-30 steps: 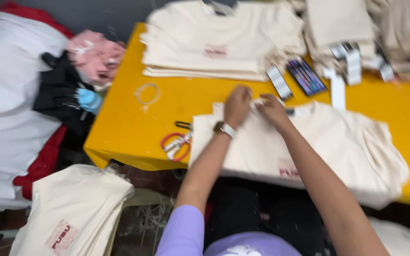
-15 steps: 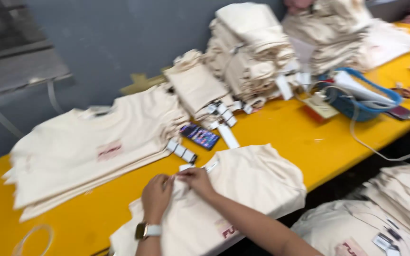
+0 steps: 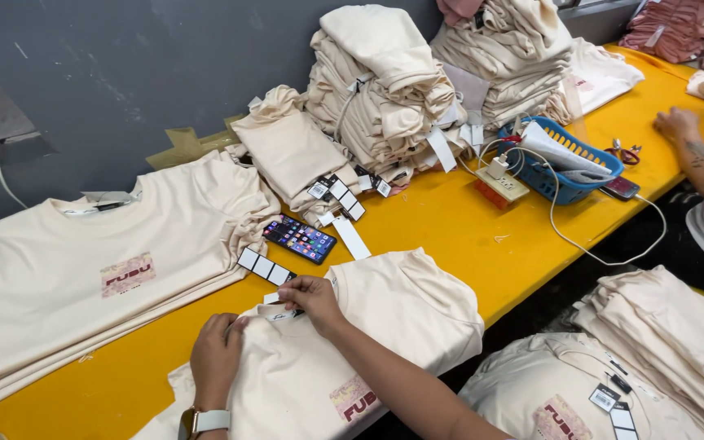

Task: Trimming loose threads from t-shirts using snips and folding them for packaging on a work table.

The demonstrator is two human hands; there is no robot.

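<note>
My right hand (image 3: 313,298) pinches the neck label (image 3: 280,314) of the cream T-shirt (image 3: 385,326) on the yellow bench (image 3: 450,220). My left hand (image 3: 217,357) lies flat, fingers together, pressing the shirt beside it.

— Moved since a second ago?
— Swung rightward along the yellow table (image 3: 450,220); pink garments and black bag gone from sight.
— Newly showing?
— Blue basket (image 3: 568,175), co-worker's hand (image 3: 678,124), tall folded stacks (image 3: 385,90).
</note>
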